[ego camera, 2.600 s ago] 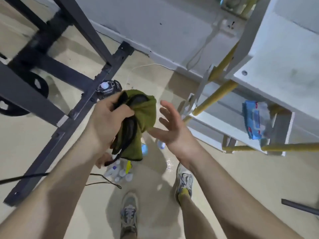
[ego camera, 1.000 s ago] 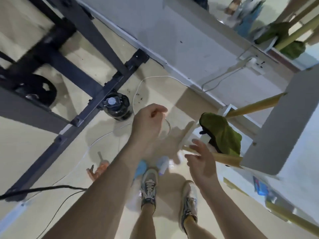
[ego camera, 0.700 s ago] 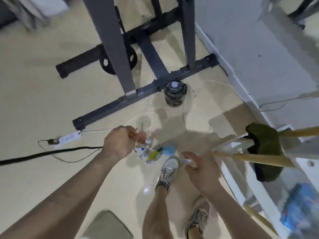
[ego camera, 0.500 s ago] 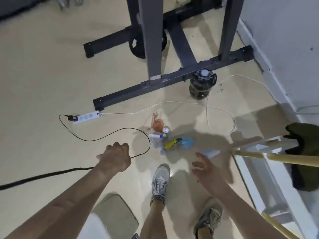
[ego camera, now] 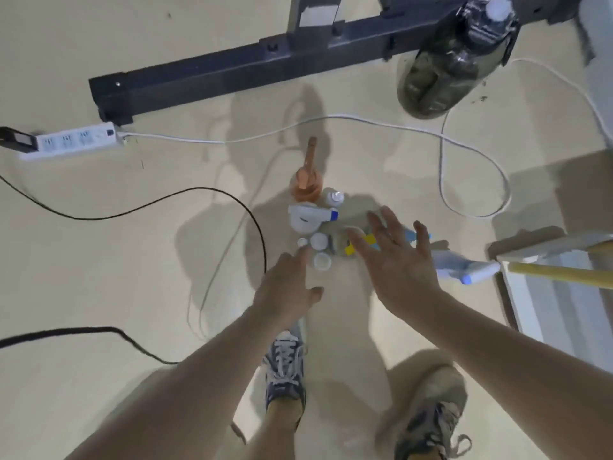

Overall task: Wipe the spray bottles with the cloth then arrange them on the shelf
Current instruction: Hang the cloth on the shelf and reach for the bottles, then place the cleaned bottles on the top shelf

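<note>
- Beige floor [ego camera: 99,280] carries the cluster of spray bottles [ego camera: 315,224], which stand close together just ahead of the person's feet.
- At the far end of the cluster stands an orange bottle [ego camera: 306,185]. Just beside it are a small white bottle [ego camera: 333,197] and a white trigger bottle [ego camera: 310,216] with a blue nozzle tip.
- Three white caps [ego camera: 319,241] sit at the near edge of the cluster.
- The left hand [ego camera: 285,288] holds nothing. Its index finger is extended toward the smallest cap, and contact cannot be confirmed.
- The right hand [ego camera: 399,265] is spread flat with its fingers apart and holds nothing. It hovers over a yellow-and-blue trigger bottle [ego camera: 356,245], which it partly hides.
- A pale blue-and-white bottle [ego camera: 464,269] lies on its side, apart from the cluster, near the shelf [ego camera: 527,300] at the right edge.
- A yellow rail [ego camera: 564,276] crosses the shelf corner.
- A black frame bar [ego camera: 248,69], a dark jug [ego camera: 444,71], a white power strip [ego camera: 69,141] and its white cable [ego camera: 464,146] lie beyond the cluster.
</note>
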Demonstrator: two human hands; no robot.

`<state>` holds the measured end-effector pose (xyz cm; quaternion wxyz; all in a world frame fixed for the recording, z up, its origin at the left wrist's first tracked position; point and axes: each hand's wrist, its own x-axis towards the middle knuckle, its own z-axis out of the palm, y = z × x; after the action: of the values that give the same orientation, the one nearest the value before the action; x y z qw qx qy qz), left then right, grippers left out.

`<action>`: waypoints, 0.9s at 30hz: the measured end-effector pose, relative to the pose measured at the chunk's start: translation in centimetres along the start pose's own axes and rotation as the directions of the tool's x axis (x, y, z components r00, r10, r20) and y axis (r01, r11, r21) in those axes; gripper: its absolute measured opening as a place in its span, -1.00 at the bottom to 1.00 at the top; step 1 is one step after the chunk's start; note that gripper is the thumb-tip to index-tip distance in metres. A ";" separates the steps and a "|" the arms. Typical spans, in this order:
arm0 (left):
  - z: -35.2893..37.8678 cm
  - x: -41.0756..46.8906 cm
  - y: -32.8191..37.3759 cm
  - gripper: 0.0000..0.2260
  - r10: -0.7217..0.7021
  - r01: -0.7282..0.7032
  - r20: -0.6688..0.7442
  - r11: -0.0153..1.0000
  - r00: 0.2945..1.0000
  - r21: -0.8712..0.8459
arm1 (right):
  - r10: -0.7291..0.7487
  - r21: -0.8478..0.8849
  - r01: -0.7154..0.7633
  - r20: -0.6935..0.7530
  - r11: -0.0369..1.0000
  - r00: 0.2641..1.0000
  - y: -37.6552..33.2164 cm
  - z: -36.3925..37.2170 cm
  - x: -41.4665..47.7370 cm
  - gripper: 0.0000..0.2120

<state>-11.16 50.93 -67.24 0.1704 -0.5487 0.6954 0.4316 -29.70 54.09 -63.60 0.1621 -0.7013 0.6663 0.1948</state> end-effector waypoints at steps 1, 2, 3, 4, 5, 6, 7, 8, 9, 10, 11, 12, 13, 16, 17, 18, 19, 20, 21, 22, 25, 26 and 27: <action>1.3 1.3 0.1 -0.21 -0.012 0.012 0.016 1.000 1.000 -0.022 | -0.005 -0.040 0.006 0.044 0.999 0.999 -0.3 0.3 1.3 -0.42; 2.4 2.6 0.2 -0.11 -0.025 0.026 0.036 0.999 0.999 -0.041 | -0.005 -0.082 0.015 0.117 0.997 0.993 -0.7 0.6 2.3 -0.43; 3.6 4.0 0.2 -0.04 -0.035 0.038 0.054 0.998 0.998 -0.049 | -0.013 -0.125 0.035 0.169 0.991 0.986 -1.0 1.0 3.3 -0.47; 4.6 5.2 0.2 0.00 -0.041 0.043 0.057 0.998 0.998 -0.046 | -0.027 -0.176 0.064 0.204 0.982 0.979 -1.3 1.3 4.0 -0.51; 5.4 6.4 0.3 -0.01 -0.046 0.048 0.046 0.998 0.998 -0.033 | -0.046 -0.226 0.096 0.220 0.969 0.974 -1.7 1.5 4.6 -0.55; 6.0 7.5 0.4 -0.06 -0.050 0.050 0.018 0.999 0.999 -0.018 | -0.075 -0.272 0.135 0.221 0.953 0.972 -2.0 1.7 5.0 -0.59; 6.5 8.5 0.5 -0.17 -0.053 0.053 -0.025 0.999 0.998 -0.007 | -0.101 -0.310 0.171 0.232 0.935 0.968 -2.4 2.0 5.3 -0.62; 6.7 9.3 0.6 -0.32 -0.052 0.051 -0.076 0.999 0.996 -0.010 | -0.118 -0.339 0.199 0.245 0.920 0.962 -2.8 2.3 5.6 -0.61; 6.9 9.9 0.6 -0.46 -0.053 0.051 -0.120 0.999 0.991 -0.019 | -0.144 -0.359 0.232 0.255 0.904 0.956 -3.3 2.6 5.7 -0.59; 7.0 10.3 0.5 -0.59 -0.046 0.043 -0.157 0.999 0.986 -0.020 | -0.174 -0.363 0.259 0.250 0.895 0.953 -3.7 2.8 5.9 -0.59; 7.0 10.6 0.2 -0.69 -0.030 0.032 -0.186 0.999 0.982 0.006 | -0.195 -0.354 0.273 0.241 0.895 0.951 -4.1 2.8 5.8 -0.63; 6.9 10.7 -0.2 -0.77 0.006 0.006 -0.213 0.999 0.977 0.054 | -0.215 -0.346 0.285 0.229 0.894 0.949 -4.4 2.9 5.5 -0.71; 6.9 10.7 -0.7 -0.83 0.057 -0.032 -0.233 0.994 0.971 0.109 | -0.231 -0.330 0.284 0.191 0.900 0.954 -4.5 2.8 5.2 -0.75; 6.0 10.0 -1.9 -0.91 0.128 -0.102 -0.193 0.985 0.973 0.136 | -0.172 -0.214 0.180 0.056 0.960 0.983 -3.4 1.5 4.2 -0.50; 5.6 9.6 -2.2 -0.91 0.130 -0.103 -0.166 0.982 0.978 0.161 | -0.101 -0.123 0.115 0.116 0.986 0.988 -2.9 1.4 3.5 -0.55; 5.1 9.0 -2.3 -0.89 0.146 -0.114 -0.143 0.971 0.979 0.211 | -0.004 -0.016 0.007 0.197 1.000 0.980 -2.3 1.6 2.7 -0.63; 4.6 8.2 -2.3 -0.88 0.171 -0.134 -0.124 0.955 0.977 0.266 | 0.103 0.110 -0.136 0.262 0.985 0.959 -1.6 2.0 1.7 -0.75; 3.9 7.2 -2.2 -0.86 0.190 -0.150 -0.113 0.944 0.975 0.293 | 0.214 0.260 -0.295 0.296 0.920 0.931 -1.1 1.9 0.6 -0.85; 3.1 5.9 -2.0 -0.84 0.199 -0.160 -0.106 0.942 0.974 0.295 | 0.336 0.420 -0.457 0.332 0.784 0.882 -0.7 1.7 -0.9 -0.86; 2.0 4.4 -1.5 -0.82 0.196 -0.162 -0.101 0.948 0.975 0.274 | 0.438 0.582 -0.586 0.390 0.564 0.810 -0.4 1.0 -2.5 -0.84; -1.9 -1.2 1.5 -0.79 0.223 -0.191 -0.138 0.959 0.965 0.210 | 0.569 0.795 -0.600 0.537 -0.093 0.623 0.6 -3.8 -8.2 -0.88; -3.5 -3.3 3.1 -0.79 0.242 -0.209 -0.152 0.956 0.958 0.203 | 0.591 0.811 -0.552 0.545 -0.192 0.595 1.1 -6.2 -10.3 -0.88; -5.2 -5.5 5.1 -0.80 0.262 -0.228 -0.176 0.955 0.949 0.191 | 0.613 0.828 -0.503 0.536 -0.248 0.580 1.7 -8.7 -12.5 -0.87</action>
<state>-12.68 50.31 -58.29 0.0903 -0.4818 0.8060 0.3318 -31.39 60.64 -49.90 0.4342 -0.0286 0.8600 -0.2665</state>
